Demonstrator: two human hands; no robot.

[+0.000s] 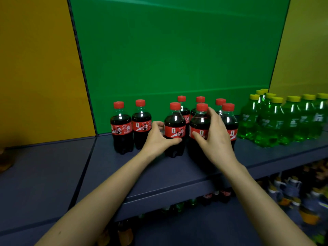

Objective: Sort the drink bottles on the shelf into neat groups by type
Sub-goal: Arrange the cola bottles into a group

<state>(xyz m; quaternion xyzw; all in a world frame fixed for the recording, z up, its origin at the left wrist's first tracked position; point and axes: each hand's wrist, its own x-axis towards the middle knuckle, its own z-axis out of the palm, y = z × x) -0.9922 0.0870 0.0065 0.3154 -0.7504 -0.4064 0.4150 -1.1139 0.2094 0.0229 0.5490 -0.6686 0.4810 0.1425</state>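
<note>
The front strip of the shelf (177,173) lies bare across its width, as does the stretch left of the two cola bottles (122,128). The left hand (159,137) fills the gap between that pair and the packed cola cluster (229,121), gripping its front-left bottle (174,121). The right hand (213,134) wraps the middle bottle (198,121). Green bottles (273,121) stand just beside the cluster, crowding the right end.
</note>
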